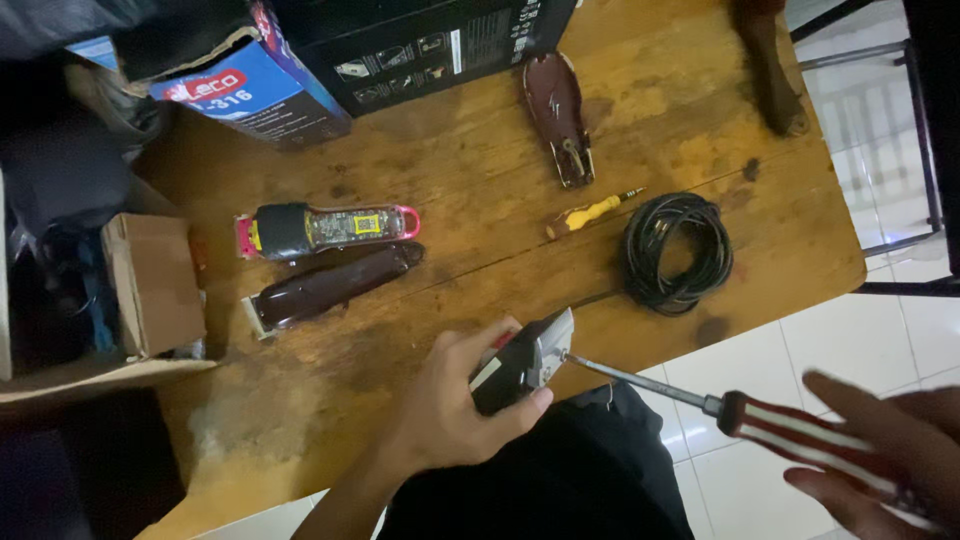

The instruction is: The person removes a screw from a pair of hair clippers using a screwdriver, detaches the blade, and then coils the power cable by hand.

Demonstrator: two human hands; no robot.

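At the near edge: the left hand (pixel 455 400) is wrapped around a hair clipper (pixel 520 362), fingers clamped on its dark body, metal blade end turned up and to the right, held over the lap just off the table edge.
Near right: the right hand (pixel 880 450) holds a screwdriver with a red-and-white striped handle (pixel 800 432); the hand is blurred, fingers look loosely spread about the handle, so how firm the hold is I cannot tell.
Tip: the screwdriver's shaft runs left, and its point meets the clipper's head beside the blade.
Doing it well: my judgement is that the shaft should stay in line with the screw, the clipper braced firmly, pressure kept along the shaft so the tip does not slip off.
Mid table, left: a dark red clipper (pixel 330 285) lies flat, and just beyond it a clear-bodied clipper with pink ends (pixel 325 228).
Mid table, right: a coiled black cable (pixel 678 253), with a small yellow-handled screwdriver (pixel 590 213) to its left.
Far: a dark red clipper shell (pixel 557 115) lying open, then cardboard boxes (pixel 300 75) along the far edge of the wooden table (pixel 470 180).
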